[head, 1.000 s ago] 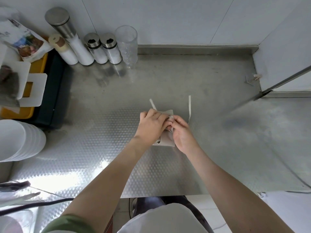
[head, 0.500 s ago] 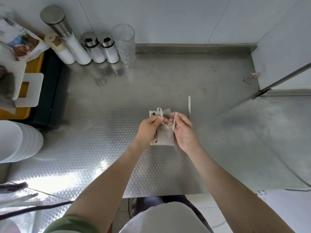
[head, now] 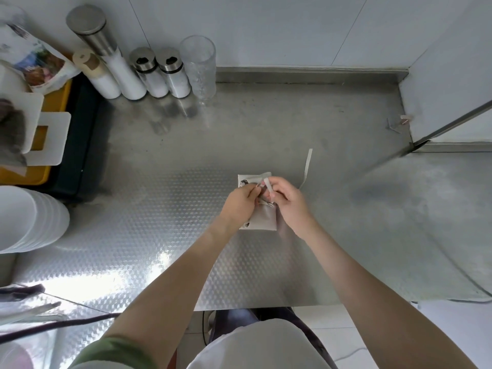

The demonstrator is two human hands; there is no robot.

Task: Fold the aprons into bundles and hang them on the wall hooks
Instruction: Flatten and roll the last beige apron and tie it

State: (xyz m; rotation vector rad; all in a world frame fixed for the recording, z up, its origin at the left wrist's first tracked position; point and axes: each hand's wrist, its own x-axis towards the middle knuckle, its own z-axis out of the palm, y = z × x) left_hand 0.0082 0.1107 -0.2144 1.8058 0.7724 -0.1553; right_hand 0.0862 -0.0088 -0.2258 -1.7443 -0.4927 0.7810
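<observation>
A beige apron folded into a small bundle [head: 262, 218] lies on the steel counter [head: 266, 129] in the middle of the view. My left hand [head: 241, 201] and my right hand [head: 288, 201] meet above it, each pinching a pale apron strap [head: 267, 185] between fingertips. A loose strap end [head: 307, 166] trails on the counter to the upper right of the bundle. My hands cover the bundle's middle.
Several metal-capped shakers [head: 149, 73] and a clear glass [head: 199, 65] stand against the back wall. A dark and yellow bin [head: 66, 129] and stacked white bowls [head: 24, 219] are at the left. A wall corner [head: 439, 89] juts in at the right.
My hands have gone from pressing on the bundle to lifting off it, each pinching a strap above it. The strap end at the upper left is no longer lying on the counter.
</observation>
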